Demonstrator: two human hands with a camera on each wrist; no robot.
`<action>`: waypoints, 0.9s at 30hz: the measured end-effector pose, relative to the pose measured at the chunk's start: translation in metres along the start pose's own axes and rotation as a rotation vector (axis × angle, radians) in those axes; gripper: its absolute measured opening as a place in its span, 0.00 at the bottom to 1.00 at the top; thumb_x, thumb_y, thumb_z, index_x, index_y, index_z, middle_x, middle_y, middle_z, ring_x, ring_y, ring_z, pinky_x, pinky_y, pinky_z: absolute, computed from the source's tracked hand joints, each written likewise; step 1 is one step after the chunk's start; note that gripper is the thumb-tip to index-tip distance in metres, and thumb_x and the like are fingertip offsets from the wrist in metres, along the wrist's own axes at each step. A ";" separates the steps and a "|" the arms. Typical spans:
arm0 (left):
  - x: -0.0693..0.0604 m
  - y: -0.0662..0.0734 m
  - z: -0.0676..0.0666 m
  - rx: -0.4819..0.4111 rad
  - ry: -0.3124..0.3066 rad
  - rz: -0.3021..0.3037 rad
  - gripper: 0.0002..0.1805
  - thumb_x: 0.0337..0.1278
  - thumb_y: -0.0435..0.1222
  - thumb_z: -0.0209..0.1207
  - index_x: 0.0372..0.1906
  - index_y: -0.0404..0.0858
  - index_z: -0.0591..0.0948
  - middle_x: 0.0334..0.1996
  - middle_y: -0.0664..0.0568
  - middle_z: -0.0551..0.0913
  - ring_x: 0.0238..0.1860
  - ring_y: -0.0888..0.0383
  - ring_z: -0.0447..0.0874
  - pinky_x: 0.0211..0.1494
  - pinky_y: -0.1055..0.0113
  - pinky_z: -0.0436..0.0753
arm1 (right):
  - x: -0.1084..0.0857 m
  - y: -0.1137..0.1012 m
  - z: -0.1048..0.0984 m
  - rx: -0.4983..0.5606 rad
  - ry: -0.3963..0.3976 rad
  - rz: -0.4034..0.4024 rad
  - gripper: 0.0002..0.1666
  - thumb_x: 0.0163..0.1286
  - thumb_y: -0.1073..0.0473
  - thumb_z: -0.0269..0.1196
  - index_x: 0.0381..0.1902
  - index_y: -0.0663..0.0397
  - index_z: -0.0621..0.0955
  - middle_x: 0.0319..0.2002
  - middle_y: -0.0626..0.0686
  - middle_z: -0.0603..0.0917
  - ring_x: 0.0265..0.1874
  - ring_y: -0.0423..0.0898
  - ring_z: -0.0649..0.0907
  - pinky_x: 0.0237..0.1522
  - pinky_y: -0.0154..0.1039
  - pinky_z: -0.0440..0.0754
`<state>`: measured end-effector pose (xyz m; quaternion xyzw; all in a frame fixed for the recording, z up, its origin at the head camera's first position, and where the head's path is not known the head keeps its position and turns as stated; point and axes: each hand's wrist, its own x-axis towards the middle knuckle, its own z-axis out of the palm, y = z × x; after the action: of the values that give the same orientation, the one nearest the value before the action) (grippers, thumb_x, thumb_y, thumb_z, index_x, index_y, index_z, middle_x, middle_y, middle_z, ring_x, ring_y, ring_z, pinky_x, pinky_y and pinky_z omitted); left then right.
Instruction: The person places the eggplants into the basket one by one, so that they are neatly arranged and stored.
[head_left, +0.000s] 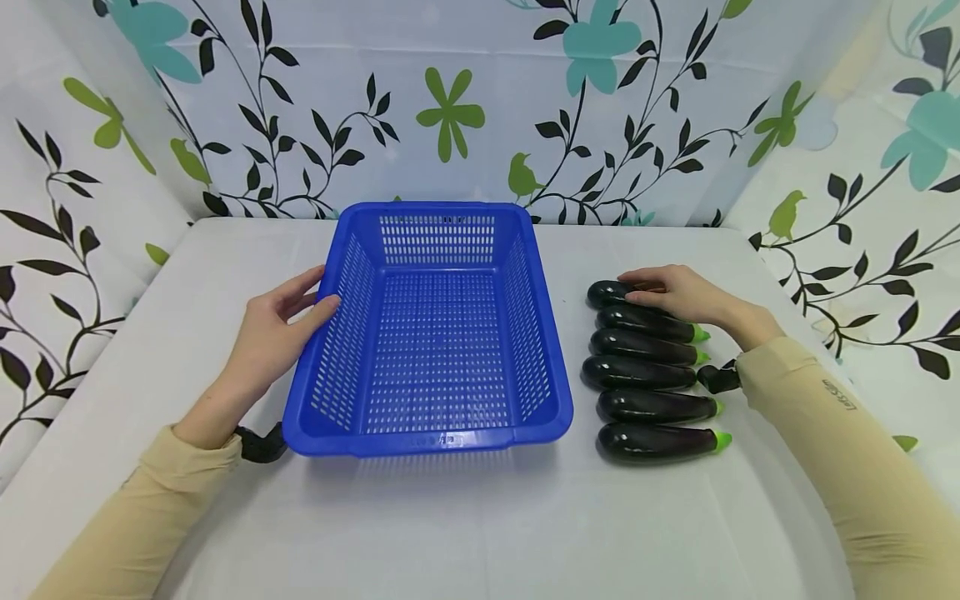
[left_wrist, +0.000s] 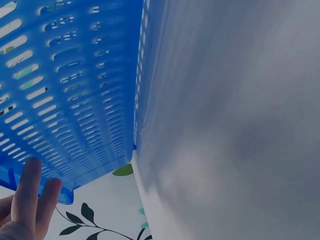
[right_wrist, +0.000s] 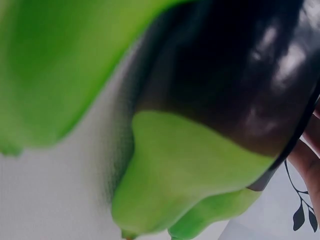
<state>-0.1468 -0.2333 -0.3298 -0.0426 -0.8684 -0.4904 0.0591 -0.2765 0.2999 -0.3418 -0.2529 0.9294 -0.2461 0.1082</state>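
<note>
White table: spreads from the body's side of the fingers to beyond them, with all six eggplants on it.
Nearest eggplant: the one set most apart from the right fingers, toward the body, green cap to the right.
Four middle eggplants: side by side, between that one and the right fingertips.
Blue basket: right of the left fingers, well left of the right ones.
Left hand: thumb over the basket's left rim, fingers along its outer side, slightly spread; a light hold.
Right hand: thumb and fingers bent a little apart about the farthest eggplant, whose rounded end sticks out left of the fingertips; how firm the grip is, I cannot tell.
Step in hand: by my reading, taking hold of that eggplant while the left hand steadies the basket.
Next move: seems to call for a secure pinch and a lift clear of the neighbour.
Flowered curtain: beyond all the fingers.
</note>
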 end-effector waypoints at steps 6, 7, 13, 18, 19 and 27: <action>0.000 0.001 0.005 -0.024 0.023 0.029 0.35 0.71 0.45 0.57 0.76 0.38 0.63 0.73 0.41 0.67 0.69 0.37 0.70 0.47 0.83 0.77 | 0.000 -0.002 0.000 -0.011 -0.005 0.002 0.27 0.74 0.56 0.60 0.66 0.63 0.75 0.61 0.63 0.80 0.57 0.59 0.81 0.60 0.60 0.77; 0.000 0.001 0.005 -0.027 0.022 0.035 0.34 0.71 0.44 0.56 0.76 0.37 0.62 0.73 0.41 0.67 0.69 0.37 0.70 0.47 0.83 0.77 | 0.000 -0.002 0.000 -0.014 -0.004 0.001 0.27 0.74 0.56 0.60 0.66 0.63 0.75 0.61 0.63 0.80 0.57 0.59 0.81 0.60 0.60 0.77; -0.001 -0.001 0.007 -0.049 0.018 0.042 0.34 0.72 0.43 0.56 0.76 0.37 0.62 0.72 0.38 0.69 0.66 0.36 0.73 0.43 0.85 0.79 | 0.002 -0.001 0.000 -0.023 -0.003 -0.016 0.26 0.74 0.58 0.61 0.66 0.64 0.75 0.61 0.64 0.80 0.58 0.62 0.81 0.60 0.61 0.76; -0.002 -0.001 0.007 -0.066 0.020 0.032 0.34 0.72 0.43 0.56 0.77 0.38 0.62 0.70 0.37 0.70 0.62 0.36 0.77 0.40 0.83 0.81 | 0.003 -0.002 0.000 -0.024 -0.006 -0.018 0.25 0.74 0.59 0.61 0.65 0.64 0.76 0.61 0.65 0.80 0.59 0.63 0.80 0.61 0.62 0.75; -0.003 -0.001 0.007 -0.064 0.021 0.031 0.34 0.72 0.44 0.56 0.77 0.38 0.62 0.70 0.37 0.71 0.62 0.36 0.77 0.40 0.83 0.81 | 0.003 -0.003 0.000 -0.024 -0.006 -0.019 0.25 0.74 0.59 0.61 0.65 0.64 0.76 0.61 0.65 0.80 0.59 0.63 0.80 0.61 0.62 0.75; -0.003 -0.002 0.007 -0.065 0.025 0.038 0.34 0.72 0.43 0.56 0.76 0.37 0.62 0.70 0.36 0.71 0.62 0.36 0.77 0.39 0.83 0.81 | 0.006 -0.009 -0.007 -0.030 -0.001 -0.011 0.25 0.74 0.59 0.60 0.66 0.64 0.75 0.61 0.66 0.80 0.59 0.64 0.79 0.62 0.62 0.75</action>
<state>-0.1449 -0.2279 -0.3355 -0.0549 -0.8503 -0.5176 0.0779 -0.2801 0.2923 -0.3320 -0.2596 0.9315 -0.2327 0.1039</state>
